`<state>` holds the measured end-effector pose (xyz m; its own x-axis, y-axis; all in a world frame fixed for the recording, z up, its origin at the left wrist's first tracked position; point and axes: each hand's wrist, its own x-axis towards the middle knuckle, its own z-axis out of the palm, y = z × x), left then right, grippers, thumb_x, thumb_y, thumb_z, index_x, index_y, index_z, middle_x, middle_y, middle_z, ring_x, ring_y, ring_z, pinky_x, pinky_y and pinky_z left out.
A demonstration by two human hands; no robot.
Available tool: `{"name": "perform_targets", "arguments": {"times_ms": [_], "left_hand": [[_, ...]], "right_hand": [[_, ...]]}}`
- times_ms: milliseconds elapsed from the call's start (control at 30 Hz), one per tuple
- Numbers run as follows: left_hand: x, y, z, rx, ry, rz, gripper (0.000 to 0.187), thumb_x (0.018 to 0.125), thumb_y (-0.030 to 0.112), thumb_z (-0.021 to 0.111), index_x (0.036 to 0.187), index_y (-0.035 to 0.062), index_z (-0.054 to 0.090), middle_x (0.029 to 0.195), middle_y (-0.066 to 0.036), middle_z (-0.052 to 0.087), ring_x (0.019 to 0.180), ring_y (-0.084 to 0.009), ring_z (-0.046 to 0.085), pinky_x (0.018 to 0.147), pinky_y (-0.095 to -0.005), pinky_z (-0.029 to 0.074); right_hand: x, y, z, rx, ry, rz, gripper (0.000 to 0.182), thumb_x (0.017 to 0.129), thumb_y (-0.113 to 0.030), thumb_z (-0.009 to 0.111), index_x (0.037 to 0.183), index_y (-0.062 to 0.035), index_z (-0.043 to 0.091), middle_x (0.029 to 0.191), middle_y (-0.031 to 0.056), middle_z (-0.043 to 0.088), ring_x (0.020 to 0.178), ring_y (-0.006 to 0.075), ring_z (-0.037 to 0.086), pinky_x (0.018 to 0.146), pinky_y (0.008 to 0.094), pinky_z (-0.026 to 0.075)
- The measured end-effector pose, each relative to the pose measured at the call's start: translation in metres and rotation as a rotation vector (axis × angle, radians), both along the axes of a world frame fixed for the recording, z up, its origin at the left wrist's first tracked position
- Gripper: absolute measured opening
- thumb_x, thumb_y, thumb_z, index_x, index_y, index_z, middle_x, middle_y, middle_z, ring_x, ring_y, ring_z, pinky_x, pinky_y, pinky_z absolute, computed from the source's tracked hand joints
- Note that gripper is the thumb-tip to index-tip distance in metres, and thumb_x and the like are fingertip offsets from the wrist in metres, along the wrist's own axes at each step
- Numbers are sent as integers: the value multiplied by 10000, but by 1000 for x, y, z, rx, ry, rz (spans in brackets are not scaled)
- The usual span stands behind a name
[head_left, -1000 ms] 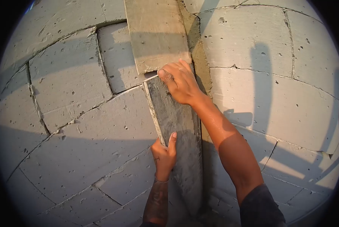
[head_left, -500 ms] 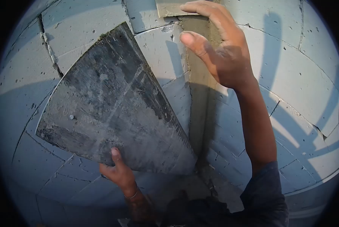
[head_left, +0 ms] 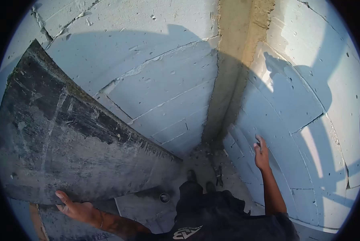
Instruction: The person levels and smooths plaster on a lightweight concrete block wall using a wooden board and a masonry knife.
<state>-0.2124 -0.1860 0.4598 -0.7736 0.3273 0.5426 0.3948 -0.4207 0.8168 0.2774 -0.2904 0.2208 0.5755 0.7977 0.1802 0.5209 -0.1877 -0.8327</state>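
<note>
A large dark board (head_left: 83,140), scuffed and smeared with grey residue, leans across the left side of the view. My left hand (head_left: 77,209) is at its lower edge, thumb and fingers apart against the board. On the right, my right hand (head_left: 262,152) hangs in front of the pale block wall with nothing in it, its fingers apart and slightly bent. Between the two walls runs a vertical strip of grey-brown mortar (head_left: 232,60) in the corner.
Pale block walls (head_left: 168,88) with rough joints stand on both sides of the corner. At their foot, a tool-like object (head_left: 219,176) lies on the dusty floor near my feet. Another dark panel (head_left: 79,225) is at the lower left, beside a brown edge.
The board and my left hand have shifted left and down in view. My right hand has dropped from high beside the corner strip. The view now shows more of the floor and my body.
</note>
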Motion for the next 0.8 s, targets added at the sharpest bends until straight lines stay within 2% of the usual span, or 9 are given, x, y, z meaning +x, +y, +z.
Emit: {"name": "perform_targets", "arguments": {"times_ms": [67,133,267,300,367,533,600,667,800], "left_hand": [[21,-10,2,-44,-47,126,642,806,431,586,1100,-134,502,1186,-182,511,1123,-209,459,1042,-347,233],[16,-16,-3,-166,216,250,572,837,381,560,1102,-122,508,1158,-176,532,1112,-223,471,1057,-382,211],[-21,-32,-25,-265,292,341,430,875,215,509,1203,-57,453,1130,-169,549,1115,-233,475,1047,-421,244],[-28,-36,-30,-258,757,458,403,868,121,465,1246,-11,418,1127,-176,547,1105,-250,483,1042,-436,251],[-38,-34,-35,-244,1230,544,430,861,28,420,1289,35,383,1124,-182,546,1096,-268,490,1037,-451,258],[-50,-35,-33,-257,1073,506,571,789,-119,324,1319,90,353,1241,-201,447,1092,-341,477,952,-441,380],[-29,-20,-29,-206,606,366,455,870,42,404,1319,40,335,1261,-210,411,1119,-319,455,946,-410,388],[19,2,-13,-17,142,362,529,907,315,433,1284,-44,338,1240,-210,413,1130,-290,437,986,-391,339],[5,-23,-74,-444,18,292,682,897,529,339,1133,-108,383,1143,-170,427,1035,-216,404,961,-333,281]], "right_hand": [[27,67,24,77,65,135,440,923,-261,366,1267,13,369,1271,197,409,1194,296,391,984,360,310],[44,143,37,246,219,204,526,939,-359,297,1284,35,339,1306,184,378,1225,276,354,1014,346,260],[53,253,46,433,470,105,672,919,-491,260,1311,54,284,1339,178,343,1251,254,318,1017,368,265],[47,265,55,439,502,-57,657,919,-477,263,1306,54,296,1345,185,329,1250,267,315,1014,354,263],[41,277,65,437,529,-233,643,920,-462,265,1301,54,309,1351,191,315,1249,279,312,1010,339,260],[29,290,76,405,399,-366,677,908,-467,297,1287,94,297,1355,230,282,1248,325,304,1018,343,245],[33,294,68,376,318,-411,675,908,-463,300,1279,101,305,1351,240,283,1243,335,308,1017,352,248],[40,299,54,329,149,-463,649,910,-445,307,1249,107,350,1316,260,329,1231,362,317,1008,378,260],[-10,255,60,407,37,-409,518,921,-349,377,1201,86,399,1191,235,422,1098,328,422,944,376,327]]}}
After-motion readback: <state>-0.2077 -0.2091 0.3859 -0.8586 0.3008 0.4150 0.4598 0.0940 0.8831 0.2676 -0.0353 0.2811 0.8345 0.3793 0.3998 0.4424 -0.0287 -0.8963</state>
